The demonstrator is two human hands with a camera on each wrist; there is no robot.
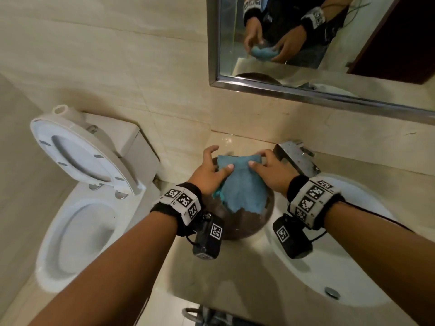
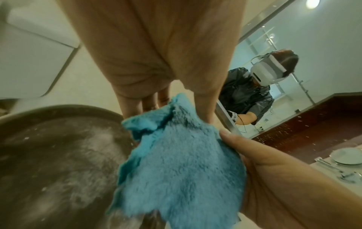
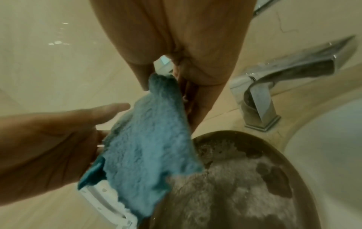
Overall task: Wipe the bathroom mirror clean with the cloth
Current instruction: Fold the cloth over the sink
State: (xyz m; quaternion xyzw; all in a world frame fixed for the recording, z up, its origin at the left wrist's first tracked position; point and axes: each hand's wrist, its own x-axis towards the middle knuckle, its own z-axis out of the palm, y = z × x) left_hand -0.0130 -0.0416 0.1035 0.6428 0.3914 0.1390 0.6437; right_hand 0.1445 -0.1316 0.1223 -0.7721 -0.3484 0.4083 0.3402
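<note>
A fluffy blue cloth (image 1: 237,184) hangs spread between both hands above a dark brown bowl (image 1: 240,222) on the counter. My left hand (image 1: 220,160) holds its upper left edge, thumb on the front and fingers behind. My right hand (image 1: 258,158) pinches the upper right corner between thumb and fingers. In the left wrist view the cloth (image 2: 176,155) fills the centre, with the bowl (image 2: 58,155) below it. The right wrist view shows the cloth (image 3: 147,139) draped over the bowl's rim (image 3: 235,178). The steel-framed mirror (image 1: 329,43) hangs on the wall above and right of the hands.
A chrome faucet (image 1: 296,158) stands just right of my right hand, beside a white sink (image 1: 353,278). At the left is a toilet (image 1: 77,231) with its lid raised. The beige counter (image 1: 235,267) runs under the bowl, and tiled wall lies behind.
</note>
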